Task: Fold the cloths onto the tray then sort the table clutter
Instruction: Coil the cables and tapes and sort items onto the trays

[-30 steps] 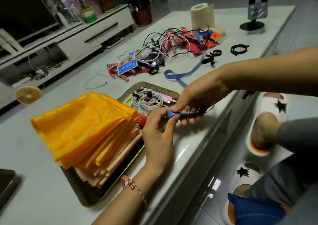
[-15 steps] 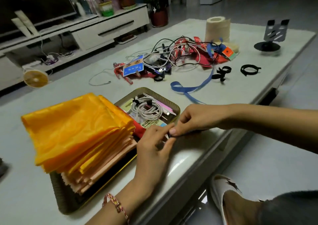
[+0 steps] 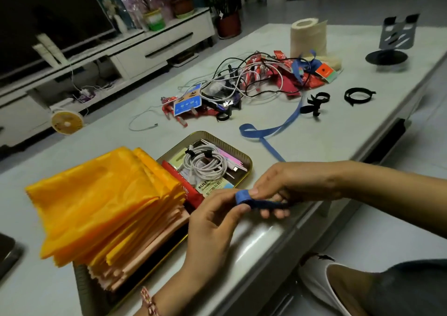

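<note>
A stack of folded yellow and pink cloths (image 3: 104, 204) lies on a gold-rimmed tray (image 3: 245, 157) at the near left. The tray also holds a coiled white cable (image 3: 205, 164), a red packet and some cards. Just right of the tray, my left hand (image 3: 212, 223) and my right hand (image 3: 283, 187) both pinch a blue ribbon (image 3: 242, 196) whose near end is folded into a small flat bundle. The ribbon's long tail (image 3: 266, 132) runs back over the table toward the clutter pile (image 3: 242, 83) of tangled cables and red wrappers.
Two black straps (image 3: 316, 101) (image 3: 359, 95) lie right of the pile. A paper roll (image 3: 308, 37) and a black phone stand (image 3: 391, 42) stand at the far right. The table edge runs below my hands. A dark device (image 3: 7, 253) sits at the near left.
The camera view has shifted. My hands have moved slightly right of the tray, and the folded blue ribbon now shows between my fingers.
</note>
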### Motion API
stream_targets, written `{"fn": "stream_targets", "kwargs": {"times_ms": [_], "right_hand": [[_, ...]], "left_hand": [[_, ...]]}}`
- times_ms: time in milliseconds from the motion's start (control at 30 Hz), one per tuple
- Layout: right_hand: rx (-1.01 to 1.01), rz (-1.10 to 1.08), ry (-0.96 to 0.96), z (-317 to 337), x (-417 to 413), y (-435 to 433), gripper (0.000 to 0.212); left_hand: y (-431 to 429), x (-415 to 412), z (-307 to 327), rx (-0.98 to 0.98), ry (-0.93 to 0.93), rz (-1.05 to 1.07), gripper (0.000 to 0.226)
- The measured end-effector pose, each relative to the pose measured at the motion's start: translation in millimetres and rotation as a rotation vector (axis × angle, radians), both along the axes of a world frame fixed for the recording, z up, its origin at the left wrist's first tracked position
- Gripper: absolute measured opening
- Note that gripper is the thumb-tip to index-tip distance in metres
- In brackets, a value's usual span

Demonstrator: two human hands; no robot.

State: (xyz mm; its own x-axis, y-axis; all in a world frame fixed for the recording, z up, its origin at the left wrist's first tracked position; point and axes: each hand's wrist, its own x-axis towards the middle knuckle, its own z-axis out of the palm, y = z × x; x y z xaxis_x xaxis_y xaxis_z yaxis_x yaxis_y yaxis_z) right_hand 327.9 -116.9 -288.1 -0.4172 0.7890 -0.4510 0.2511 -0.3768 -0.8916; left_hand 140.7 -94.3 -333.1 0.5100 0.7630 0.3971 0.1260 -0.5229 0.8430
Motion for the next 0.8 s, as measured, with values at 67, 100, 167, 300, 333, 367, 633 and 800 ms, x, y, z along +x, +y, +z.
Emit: {"fn": "stream_targets", "kwargs": {"times_ms": [67,100,167,300,333,367,633,800], "right_hand": [[0.085,0.054,-0.241,6,4,4,0.043],[0.115,0.074,-0.328,8,4,6,0.047],[0.201,0.098,-0.428,9,0,11,0.049],[0.358,0.137,-0.452,5,-7,29,0.038],[0.356,0.142,-0.451,5,-7,34,0.036],[0.337,0.153,-0.442,5,-7,38,0.034],[0.079,0.28,-0.121,2,2,50,0.022],[-0.014,0.311,0.074,-1,15,51,0.017]], "left_hand": [[0,-1,-3,0.083,0.095,0.008,0.011],[0,-1,-5,0.134,0.143,0.015,0.013],[-1,-2,-9,0.227,0.228,0.033,0.017],[4,1,-11,0.258,0.251,0.095,0.013],[5,2,-11,0.253,0.236,0.111,0.012],[6,2,-10,0.25,0.22,0.123,0.012],[5,5,-9,0.094,0.06,0.176,0.024],[9,2,-9,0.053,0.008,0.115,0.024]]}}
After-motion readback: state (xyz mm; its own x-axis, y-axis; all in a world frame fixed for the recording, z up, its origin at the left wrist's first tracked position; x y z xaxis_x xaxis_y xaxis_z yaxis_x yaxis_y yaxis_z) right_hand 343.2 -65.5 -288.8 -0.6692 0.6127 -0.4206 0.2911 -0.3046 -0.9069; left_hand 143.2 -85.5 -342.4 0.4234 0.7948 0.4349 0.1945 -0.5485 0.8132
